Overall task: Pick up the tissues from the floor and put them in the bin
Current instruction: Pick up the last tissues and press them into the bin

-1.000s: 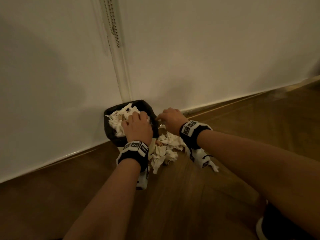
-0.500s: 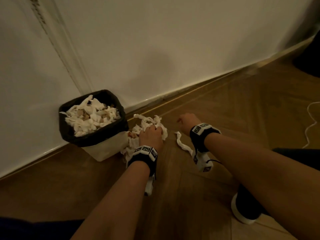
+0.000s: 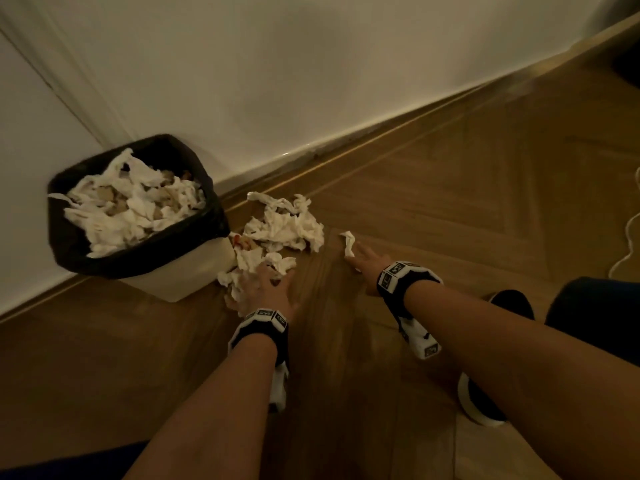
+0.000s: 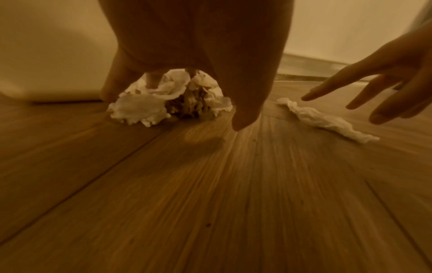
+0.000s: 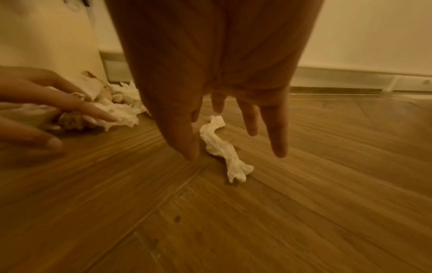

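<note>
A white bin (image 3: 180, 275) with a black liner stands against the wall, heaped with crumpled tissues (image 3: 135, 206). To its right a pile of white tissues (image 3: 284, 230) lies on the wooden floor. My left hand (image 3: 263, 289) reaches down over the near end of that pile, fingers spread and straight, touching the tissues (image 4: 140, 109). A single twisted tissue (image 3: 348, 244) lies apart to the right. My right hand (image 3: 363, 265) hovers over the twisted tissue (image 5: 222, 147) with fingers extended and apart, not gripping it. The right hand (image 4: 374, 86) also shows in the left wrist view.
The white wall and skirting board (image 3: 381, 143) run diagonally behind the bin. A black and white shoe (image 3: 481, 400) sits beside my right forearm. A white cord (image 3: 627, 244) lies on the floor at the far right. Bare herringbone floor (image 3: 485, 188) stretches right.
Both hands have left the bin and come down to the floor. The left hand has opened over the pile; the right hand has spread its fingers over the lone twisted tissue.
</note>
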### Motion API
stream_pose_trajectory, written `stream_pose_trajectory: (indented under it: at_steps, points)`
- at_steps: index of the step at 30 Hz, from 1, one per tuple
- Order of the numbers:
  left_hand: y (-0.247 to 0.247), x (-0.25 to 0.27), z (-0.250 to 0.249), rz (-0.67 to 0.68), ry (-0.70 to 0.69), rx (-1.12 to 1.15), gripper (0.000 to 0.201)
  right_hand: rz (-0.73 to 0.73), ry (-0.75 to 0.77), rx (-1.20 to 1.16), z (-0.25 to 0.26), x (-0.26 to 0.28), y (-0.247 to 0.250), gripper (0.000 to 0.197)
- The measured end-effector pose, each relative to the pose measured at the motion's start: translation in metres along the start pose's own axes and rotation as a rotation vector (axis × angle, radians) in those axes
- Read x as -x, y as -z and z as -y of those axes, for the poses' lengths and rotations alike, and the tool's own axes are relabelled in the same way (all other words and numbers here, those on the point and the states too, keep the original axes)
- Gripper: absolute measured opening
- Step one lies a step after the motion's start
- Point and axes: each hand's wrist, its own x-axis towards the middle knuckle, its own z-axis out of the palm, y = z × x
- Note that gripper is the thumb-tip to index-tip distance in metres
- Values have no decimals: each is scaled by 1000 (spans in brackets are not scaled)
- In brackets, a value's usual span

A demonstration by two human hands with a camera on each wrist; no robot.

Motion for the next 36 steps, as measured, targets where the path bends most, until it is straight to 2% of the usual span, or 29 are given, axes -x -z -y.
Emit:
stream_pose_trajectory:
  at_steps: [5, 12, 14, 16, 18, 22, 25, 28, 30, 32, 34, 36]
  points:
    - [-11, -8, -1, -10, -14, 2, 55, -5, 2, -51, 5, -12, -9, 77]
    - [-12, -4, -3, -140, -2, 155, 25, -10, -36, -97, 14, -15, -10, 69]
    - [-9, -6, -1, -158, -16, 157, 30, 35, -86, -100, 21, -14, -7, 68]
    - [-8, -9, 2, -129, -41, 125, 40, 65, -142, -176, 26, -14, -5, 57]
    - [-8, -11, 3, -114, -44, 160, 45, 23, -152, -213, 31, -12, -5, 43]
    - [-12, -8, 2, -172, -57, 254, 39, -35, -106, -237, 41, -7, -21, 35]
    - [-17, 0, 1, -235, -9, 490, 27, -60, -47, -233, 49, -6, -31, 36]
    - [-23, 9, 2, -274, 127, 769, 29, -99, -19, -243, 59, -3, -41, 38]
    - [-26, 14, 3, -279, 229, 926, 41, -165, -12, -233, 58, -2, -50, 37]
    - [-27, 18, 5, -252, 283, 1073, 59, -219, -41, -178, 54, -1, -56, 47]
    - [-28, 19, 7, -225, 268, 1125, 63, -245, -63, -139, 48, 1, -62, 54]
    - [-26, 18, 8, -223, 237, 1070, 59, -198, -101, -112, 44, 4, -66, 55]
